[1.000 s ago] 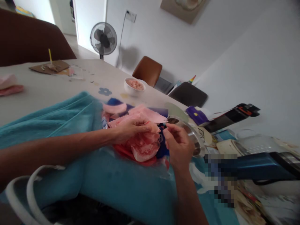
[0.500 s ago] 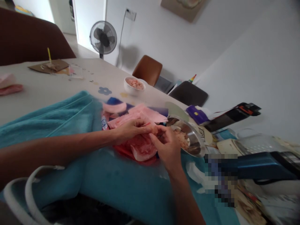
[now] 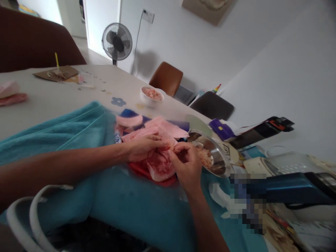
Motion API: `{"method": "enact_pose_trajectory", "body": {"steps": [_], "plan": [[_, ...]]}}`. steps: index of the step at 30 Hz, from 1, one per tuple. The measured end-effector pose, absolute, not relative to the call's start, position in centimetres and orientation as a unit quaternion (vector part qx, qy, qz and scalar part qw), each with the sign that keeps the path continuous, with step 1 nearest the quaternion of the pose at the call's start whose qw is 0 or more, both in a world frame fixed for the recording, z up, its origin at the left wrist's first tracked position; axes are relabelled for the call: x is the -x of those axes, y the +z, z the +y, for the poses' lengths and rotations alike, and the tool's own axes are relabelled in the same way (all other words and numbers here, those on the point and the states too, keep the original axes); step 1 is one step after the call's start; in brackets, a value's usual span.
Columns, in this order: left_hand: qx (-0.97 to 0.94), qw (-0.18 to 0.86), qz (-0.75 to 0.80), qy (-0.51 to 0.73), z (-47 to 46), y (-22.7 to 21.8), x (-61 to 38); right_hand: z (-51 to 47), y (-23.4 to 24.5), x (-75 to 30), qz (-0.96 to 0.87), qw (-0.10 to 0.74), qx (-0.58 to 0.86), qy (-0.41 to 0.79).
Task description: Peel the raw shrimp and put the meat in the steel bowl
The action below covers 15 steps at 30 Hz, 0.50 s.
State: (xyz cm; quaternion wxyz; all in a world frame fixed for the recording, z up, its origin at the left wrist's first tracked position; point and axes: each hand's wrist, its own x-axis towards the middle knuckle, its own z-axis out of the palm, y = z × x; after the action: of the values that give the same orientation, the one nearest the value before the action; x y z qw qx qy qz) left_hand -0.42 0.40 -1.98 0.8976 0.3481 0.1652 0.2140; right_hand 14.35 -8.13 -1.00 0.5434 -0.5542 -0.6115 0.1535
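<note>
Between my two hands is a small piece of pink pomelo segment (image 3: pixel 171 143), with thin pale skin standing up from it. My left hand (image 3: pixel 144 147) pinches it from the left, thumb and fingers together. From the other side, the fingertips of my right hand (image 3: pixel 189 163) grip it too. Right below lie larger pomelo segments (image 3: pixel 160 167) on a red wrapping (image 3: pixel 140 172). Thick pink pomelo peel (image 3: pixel 172 128) is heaped behind my fingers. A steel bowl (image 3: pixel 219 164) with peeled pulp stands just right of my right hand.
A white bowl (image 3: pixel 150 102) of pink pulp stands farther back. Teal cloth (image 3: pixel 76 124) covers the near table. White peel scraps (image 3: pixel 219 194), a blue device (image 3: pixel 291 187) and a purple packet (image 3: pixel 222 128) crowd the right side. At far left lies more pink peel (image 3: pixel 12 92).
Both hands keep their grip in nearly the same place. Pale skin now rises between my fingertips where orange-pink flesh showed before. The view has shifted slightly.
</note>
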Motion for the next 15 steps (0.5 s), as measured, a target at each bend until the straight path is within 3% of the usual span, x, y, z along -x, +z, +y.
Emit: {"method": "enact_pose_trajectory", "body": {"steps": [5, 9, 15], "plan": [[-0.322, 0.922, 0.110, 0.184, 0.56, -2.04, 0.66, -7.81, -1.19, -14.37, -0.527, 0.614, 0.528, 0.258], [-0.337, 0.920, 0.101, 0.172, 0.71, -2.23, 0.76, -7.64, -1.13, -14.64, -0.479, 0.619, 0.513, 0.351], [-0.410, 0.883, 0.138, 0.180, 0.38, -2.12, 0.60, -8.00, -0.69, -14.43, -0.575, 0.540, 0.549, 0.277]]}}
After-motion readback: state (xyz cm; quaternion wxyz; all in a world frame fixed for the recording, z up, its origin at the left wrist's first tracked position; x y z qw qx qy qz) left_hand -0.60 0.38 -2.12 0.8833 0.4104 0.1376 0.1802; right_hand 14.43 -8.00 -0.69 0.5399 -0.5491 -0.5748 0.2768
